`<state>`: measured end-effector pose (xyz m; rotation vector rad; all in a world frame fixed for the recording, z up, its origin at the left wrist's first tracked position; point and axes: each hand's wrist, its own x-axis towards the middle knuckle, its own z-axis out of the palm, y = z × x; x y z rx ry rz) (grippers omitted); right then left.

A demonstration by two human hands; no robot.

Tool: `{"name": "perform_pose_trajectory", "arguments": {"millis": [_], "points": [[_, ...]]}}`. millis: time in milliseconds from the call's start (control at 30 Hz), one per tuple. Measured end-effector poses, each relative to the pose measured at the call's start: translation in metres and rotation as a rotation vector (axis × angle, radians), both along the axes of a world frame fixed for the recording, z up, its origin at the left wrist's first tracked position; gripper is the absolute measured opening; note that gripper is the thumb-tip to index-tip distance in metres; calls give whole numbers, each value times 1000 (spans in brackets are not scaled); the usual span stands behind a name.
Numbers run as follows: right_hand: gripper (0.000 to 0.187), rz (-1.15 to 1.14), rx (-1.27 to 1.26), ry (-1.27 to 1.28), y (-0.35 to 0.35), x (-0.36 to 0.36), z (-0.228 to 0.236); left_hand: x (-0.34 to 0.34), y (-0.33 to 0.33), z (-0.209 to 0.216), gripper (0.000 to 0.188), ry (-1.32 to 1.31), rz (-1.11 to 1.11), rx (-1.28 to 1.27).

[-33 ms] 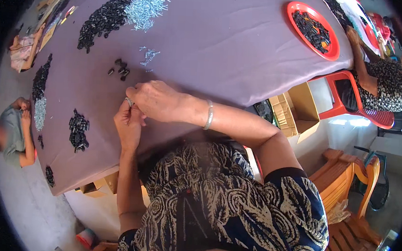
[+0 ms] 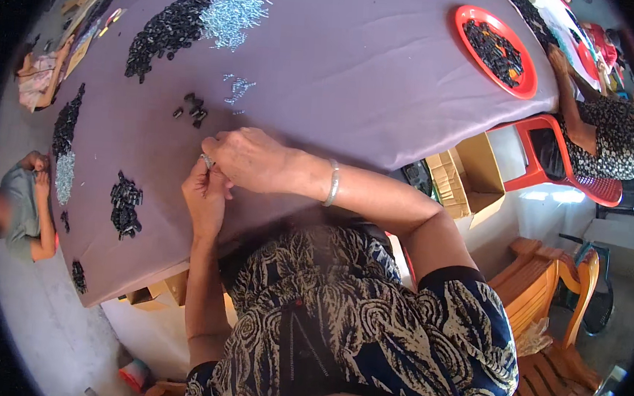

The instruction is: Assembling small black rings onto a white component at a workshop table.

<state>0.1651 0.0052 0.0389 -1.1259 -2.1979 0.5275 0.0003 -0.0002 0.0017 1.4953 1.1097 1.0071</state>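
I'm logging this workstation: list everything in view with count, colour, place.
Covered table: one, purple, centre
Heaps of small parts: several, black, table's left half
Thin metallic pieces: three groups, silvery, near those heaps
Oval plastic tray: one, red, table's far right
Plastic chair: at least one, red, right
Cardboard boxes: at least two, brown, along table's near edge
Slatted wooden seat: one, brown, lower right
People nearby: at least three, mixed clothing, both sides
Patterned garment: one, dark and beige, lower centre
Bangle: one, pale, right wrist
Left hand and right hand: two, bare, left of centre, fingers together
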Motion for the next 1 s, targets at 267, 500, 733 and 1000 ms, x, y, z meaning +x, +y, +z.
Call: {"name": "perform_pose_trajectory", "arguments": {"millis": [267,500,733,1000], "points": [[29,-10,-76,11,2,0,1,-1,-1,-2,14,15,-28,1],[24,-20,-56,0,2,-2,-3,3,-3,4,14,31,-10,-6],[23,-29,3,3,1,-2,-3,2,-1,1,14,23,-22,-26],[17,-30,45,49,2,-7,-6,0,-2,1,13,-25,-4,-45]]}}
